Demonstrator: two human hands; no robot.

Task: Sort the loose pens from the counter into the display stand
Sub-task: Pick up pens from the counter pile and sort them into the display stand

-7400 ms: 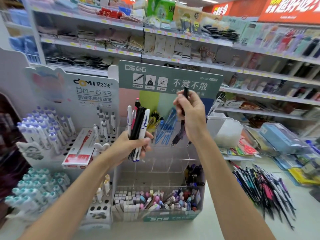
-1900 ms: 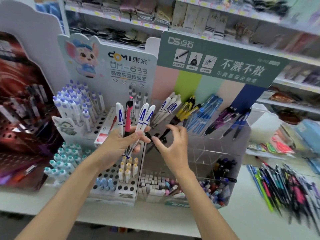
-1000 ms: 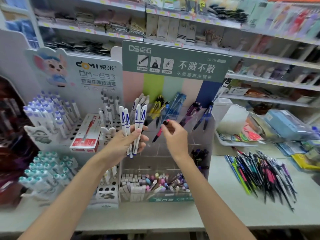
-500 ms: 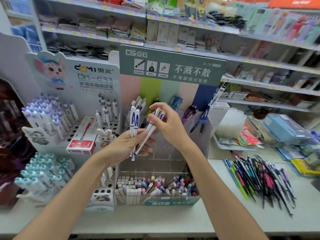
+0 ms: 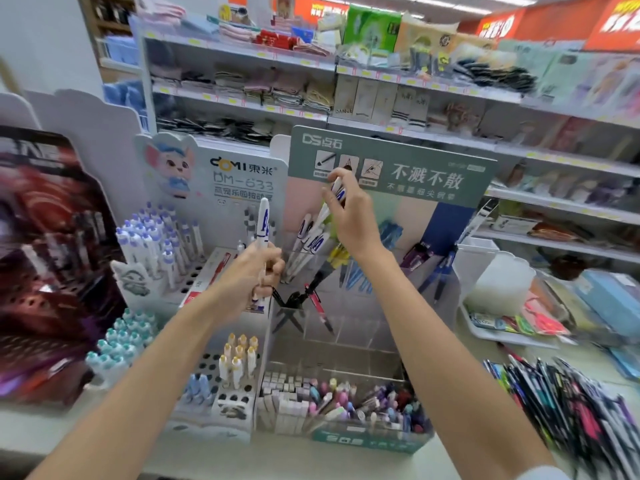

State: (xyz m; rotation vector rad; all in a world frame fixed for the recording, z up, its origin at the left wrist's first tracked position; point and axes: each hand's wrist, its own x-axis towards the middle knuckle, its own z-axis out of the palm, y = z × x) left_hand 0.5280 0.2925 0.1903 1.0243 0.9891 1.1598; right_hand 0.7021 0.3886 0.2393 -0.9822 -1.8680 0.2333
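Note:
My left hand [image 5: 254, 271] grips a white pen with blue print [image 5: 264, 220], held upright in front of the stands. My right hand [image 5: 349, 213] pinches another white and blue pen [image 5: 337, 190] high over the clear display stand [image 5: 346, 327], above the leftmost top slot where several matching white pens [image 5: 311, 244] lean. A red pen [image 5: 317, 303] and black pens [image 5: 294, 299] lie in a middle compartment. A pile of loose pens [image 5: 568, 407] lies on the counter at the right.
A white holed stand [image 5: 221, 372] with capped pens stands left of the clear one, its DOMI back card behind. A dark display [image 5: 45, 258] fills the far left. White trays [image 5: 498, 289] and packets sit at the right. Shop shelves [image 5: 346, 74] rise behind.
My right hand took white pens from my left hand's bunch and rose up over the leftmost top slot. My left hand now holds fewer pens. The view swung left.

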